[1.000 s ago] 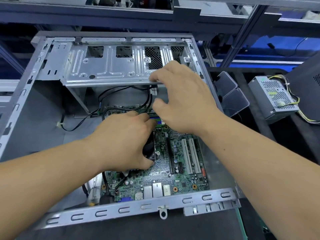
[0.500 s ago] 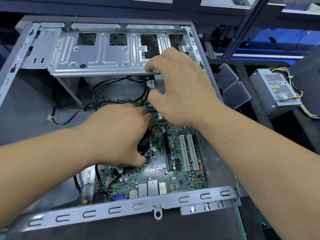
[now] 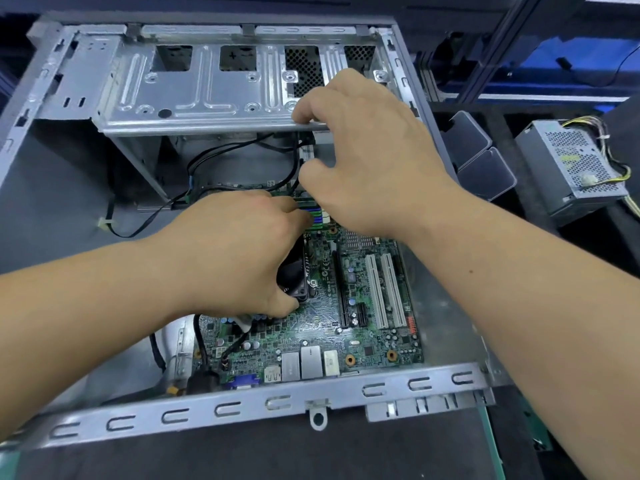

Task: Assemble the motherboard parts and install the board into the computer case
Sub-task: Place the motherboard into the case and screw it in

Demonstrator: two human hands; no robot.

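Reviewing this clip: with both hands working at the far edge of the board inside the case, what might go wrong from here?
1. Black cables droop under the drive bracket right beside the right hand; they could snag or get pinched.
2. The left hand rests over the black cooler, so pressing there may stress the motherboard.
3. Both hands hide the slots near the blue and green connectors, so misalignment might go unnoticed.

Motherboard (image 3: 311, 334) is the usual green with white slots (image 3: 384, 292) and a blue port (image 3: 242, 381) at the near edge. Case (image 3: 242, 407) is bare silver-grey metal, cables (image 3: 242, 147) black. Power supply (image 3: 575, 168) off to the side is grey with perforated mesh and yellow wires.
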